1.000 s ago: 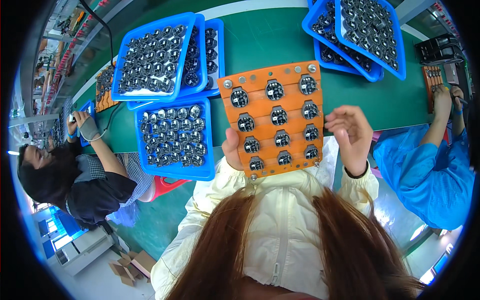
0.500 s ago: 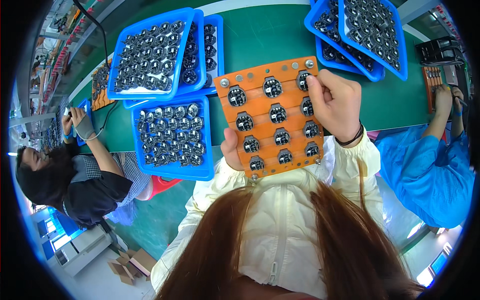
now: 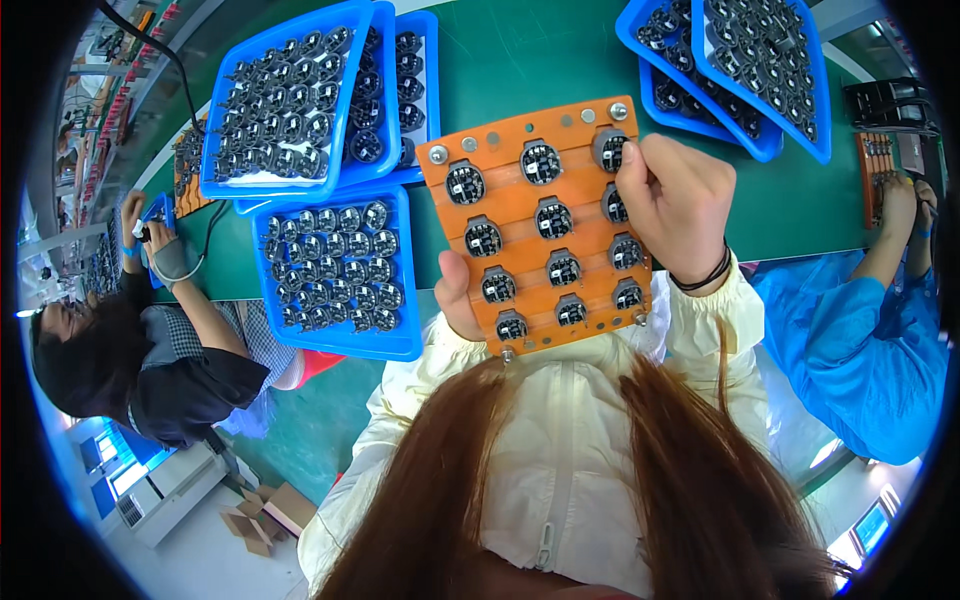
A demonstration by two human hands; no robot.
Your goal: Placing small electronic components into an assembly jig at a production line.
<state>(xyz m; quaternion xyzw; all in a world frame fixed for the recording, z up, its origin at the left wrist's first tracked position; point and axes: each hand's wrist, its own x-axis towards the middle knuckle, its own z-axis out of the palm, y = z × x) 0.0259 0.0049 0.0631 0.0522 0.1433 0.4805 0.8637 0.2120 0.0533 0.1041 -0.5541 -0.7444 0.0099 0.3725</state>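
Orange board (image 3: 545, 225), flat, held tilted above the bench in front of my chest, carried rows of small round black parts seated in grey holders, with silver screw heads along its upper edge.

Left hand (image 3: 457, 297): gripped the board's lower left edge, thumb lying across its face, the other fingers hidden behind it.

Right hand (image 3: 677, 200): curled over the board's upper right corner, thumb and forefinger pressed together on the round black part (image 3: 610, 150) seated there. A dark band sat on that wrist; cream sleeves covered both my forearms.

Green bench surface (image 3: 520, 60): smooth, matt, stretched beyond both hands.

Blue tray (image 3: 338, 272): lay just left of my left hand, filled with rows of the same dark round parts.

Stacked blue trays (image 3: 300, 100): sat further out beyond that tray, also loaded with the parts.

Two more blue trays (image 3: 735, 70): overlapped one another beyond my right hand, loaded likewise.

Second orange board (image 3: 875, 165): lay flat on the bench far to my right, beside a co-worker in a blue coat (image 3: 860, 340) whose hands rested at it.

Another co-worker in a dark top (image 3: 170, 370): sat well off to my left, hands on the bench edge.

Room: pale floor below on my left with a cardboard box (image 3: 270, 515) on it.
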